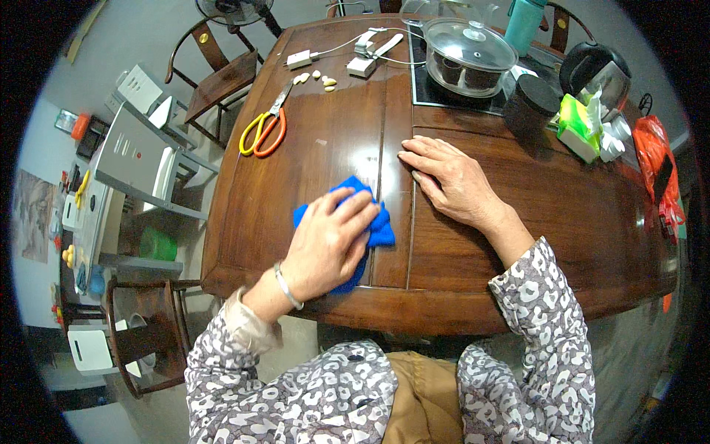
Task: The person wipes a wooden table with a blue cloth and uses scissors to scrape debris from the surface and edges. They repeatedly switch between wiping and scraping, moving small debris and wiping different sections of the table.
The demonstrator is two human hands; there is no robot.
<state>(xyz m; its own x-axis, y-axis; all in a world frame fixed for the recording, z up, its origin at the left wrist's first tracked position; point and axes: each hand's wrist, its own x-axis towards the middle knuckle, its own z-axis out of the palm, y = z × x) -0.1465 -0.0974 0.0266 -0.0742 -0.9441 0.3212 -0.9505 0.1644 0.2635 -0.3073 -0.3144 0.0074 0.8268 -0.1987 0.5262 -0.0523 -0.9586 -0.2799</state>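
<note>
My left hand (333, 241), with a bangle at its wrist, is closed over a bunched blue cloth (383, 225) on the dark wooden table (471, 266). My right hand (457, 180) rests palm down on the tabletop, to the right of the cloth, with nothing in it. Beyond my left hand lie scissors (269, 125) with one yellow and one orange handle. Several small pale pieces (327, 82), perhaps nuts or cloves, lie near the blade tip. Two white plug adapters, one upright (361, 65) and one flat (299, 59), sit farther back with cables.
A lidded glass pot (471, 55) stands on a black cooktop (421, 83) at the back. To the right are a dark lidded jar (532, 105), a kettle (593, 72), a green tissue pack (579, 130) and a red plastic bag (654, 155). Wooden chairs (224, 86) stand left.
</note>
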